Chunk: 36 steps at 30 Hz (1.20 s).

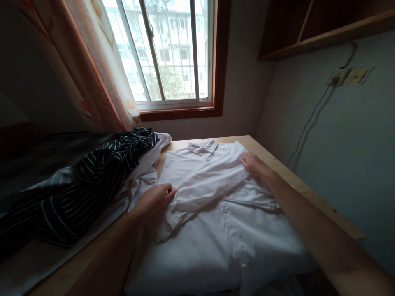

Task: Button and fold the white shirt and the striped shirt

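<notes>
A white button-up shirt (197,246) lies spread on a wooden tabletop, its collar toward the window and its button placket running toward me. One sleeve (212,181) is laid slantwise across the chest, with its buttoned cuff at the lower left. My left hand (162,195) is closed on the sleeve near the cuff, thumb and fingers pinched together. At the upper right, my right hand (254,164) grips the shirt's shoulder edge, where the sleeve begins. The lower hem reaches past the bottom of the view.
Left of the shirt is a heap of clothes, with a black striped garment (101,172) over white cloth (151,160). The wooden tabletop (308,197) ends near the right wall. A window (173,53), a curtain (92,61), a shelf (333,37) and a wall socket with a cord (338,76) surround it.
</notes>
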Motion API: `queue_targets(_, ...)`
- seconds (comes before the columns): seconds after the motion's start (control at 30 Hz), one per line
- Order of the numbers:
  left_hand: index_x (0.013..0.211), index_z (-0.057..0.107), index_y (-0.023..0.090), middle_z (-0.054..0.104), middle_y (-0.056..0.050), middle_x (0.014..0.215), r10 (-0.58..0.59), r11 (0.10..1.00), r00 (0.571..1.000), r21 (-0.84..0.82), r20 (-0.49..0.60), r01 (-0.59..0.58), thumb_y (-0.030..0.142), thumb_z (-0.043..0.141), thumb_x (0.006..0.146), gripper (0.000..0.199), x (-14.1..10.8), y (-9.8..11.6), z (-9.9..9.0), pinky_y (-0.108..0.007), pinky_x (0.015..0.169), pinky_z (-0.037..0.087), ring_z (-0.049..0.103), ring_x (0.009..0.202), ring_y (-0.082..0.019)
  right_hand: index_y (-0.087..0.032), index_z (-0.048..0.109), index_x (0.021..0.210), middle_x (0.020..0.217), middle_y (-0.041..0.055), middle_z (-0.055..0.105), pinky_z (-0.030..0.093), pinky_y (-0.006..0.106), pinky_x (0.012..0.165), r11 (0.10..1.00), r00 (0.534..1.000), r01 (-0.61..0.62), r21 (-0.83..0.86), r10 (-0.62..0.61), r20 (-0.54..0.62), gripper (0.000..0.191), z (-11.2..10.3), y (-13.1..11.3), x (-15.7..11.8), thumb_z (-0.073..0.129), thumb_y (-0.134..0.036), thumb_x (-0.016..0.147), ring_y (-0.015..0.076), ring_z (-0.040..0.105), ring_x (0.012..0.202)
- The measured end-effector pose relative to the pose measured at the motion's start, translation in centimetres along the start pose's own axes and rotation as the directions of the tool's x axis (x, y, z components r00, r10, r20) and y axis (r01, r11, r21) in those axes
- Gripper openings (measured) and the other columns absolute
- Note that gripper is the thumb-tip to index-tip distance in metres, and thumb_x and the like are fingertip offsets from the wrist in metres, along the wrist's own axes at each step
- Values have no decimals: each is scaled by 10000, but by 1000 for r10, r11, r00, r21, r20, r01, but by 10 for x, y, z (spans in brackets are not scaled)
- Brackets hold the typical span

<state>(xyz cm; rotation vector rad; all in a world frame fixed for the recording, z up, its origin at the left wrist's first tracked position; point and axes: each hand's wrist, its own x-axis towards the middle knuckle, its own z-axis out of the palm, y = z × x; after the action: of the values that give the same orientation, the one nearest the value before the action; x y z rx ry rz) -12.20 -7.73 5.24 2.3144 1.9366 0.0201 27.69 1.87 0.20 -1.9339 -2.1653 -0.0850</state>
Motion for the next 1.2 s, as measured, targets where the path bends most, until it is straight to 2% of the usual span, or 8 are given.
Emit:
queue_targets(0.13, 873, 686, 191, 737, -100, 901, 6, 1000, 1000, 26, 28, -7, 398, 452, 929, 318, 0, -2, 1, -274, 648, 375, 665, 824, -234, -131, 419, 1483, 1560, 159, 367, 229, 369, 1172, 997, 984, -79, -12, 80, 160, 544, 22, -14, 16, 379, -392, 1007, 255, 314, 1446)
queue_targets(0.37, 865, 654, 194, 725, -93, 894, 41, 998, 998, 44, 53, -44, 411, 406, 964, 345, -1, -4, 2, -277, 637, 352, 654, 808, -225, -206, 358, 1522, 1607, 118, 282, 219, 503, 1155, 971, 958, -231, -68, 239, 161, 656, 29, -14, 37, 261, -572, 987, 289, 263, 1462)
queue_targets(0.5, 866, 648, 192, 723, -97, 894, 40, 998, 997, 39, 66, -43, 407, 404, 967, 340, -1, -4, 2, -284, 643, 360, 655, 811, -230, -137, 333, 1529, 1608, 149, 266, 211, 496, 1146, 950, 941, -294, -103, 307, 143, 657, 31, -16, 50, 209, -505, 1000, 289, 268, 1456)
queue_targets(0.6, 875, 647, 192, 723, -97, 903, 36, 998, 997, 48, 68, -39, 399, 404, 969, 333, -2, -4, 1, -284, 659, 374, 658, 829, -231, -105, 382, 1498, 1565, 184, 343, 239, 485, 1119, 940, 938, -307, -147, 325, 121, 624, 31, -15, 60, 226, -452, 1003, 302, 324, 1418)
queue_targets(0.73, 905, 650, 189, 724, -96, 948, 31, 998, 996, 46, 78, -35, 387, 400, 970, 325, -2, -2, 0, -286, 695, 398, 659, 869, -233, -150, 519, 1403, 1481, 182, 447, 308, 490, 1053, 929, 938, -312, -200, 335, 93, 579, 26, -11, 74, 266, -477, 997, 335, 381, 1341)
queue_targets(0.9, 926, 648, 179, 720, -110, 966, 26, 998, 995, 59, 94, -32, 370, 399, 976, 318, -3, 0, -2, -314, 748, 417, 658, 910, -250, -189, 555, 1373, 1455, 194, 446, 391, 495, 949, 911, 921, -350, -217, 377, 98, 545, 21, -13, 91, 234, -435, 1008, 360, 394, 1285)
queue_targets(1.07, 928, 642, 172, 720, -118, 976, 26, 997, 993, 64, 119, -33, 358, 379, 991, 329, -3, 2, -1, -328, 765, 426, 661, 921, -252, -208, 540, 1401, 1428, 225, 461, 438, 504, 884, 899, 899, -376, -225, 412, 146, 515, 20, -12, 106, 260, -375, 1001, 376, 431, 1265)
queue_targets(1.2, 943, 646, 171, 722, -120, 985, 30, 997, 993, 67, 115, -37, 354, 368, 994, 337, -3, 2, 1, -336, 777, 434, 664, 940, -260, -218, 413, 1501, 1444, 246, 439, 476, 526, 840, 894, 883, -389, -221, 430, 189, 545, 23, -6, 114, 243, -338, 997, 374, 497, 1228)
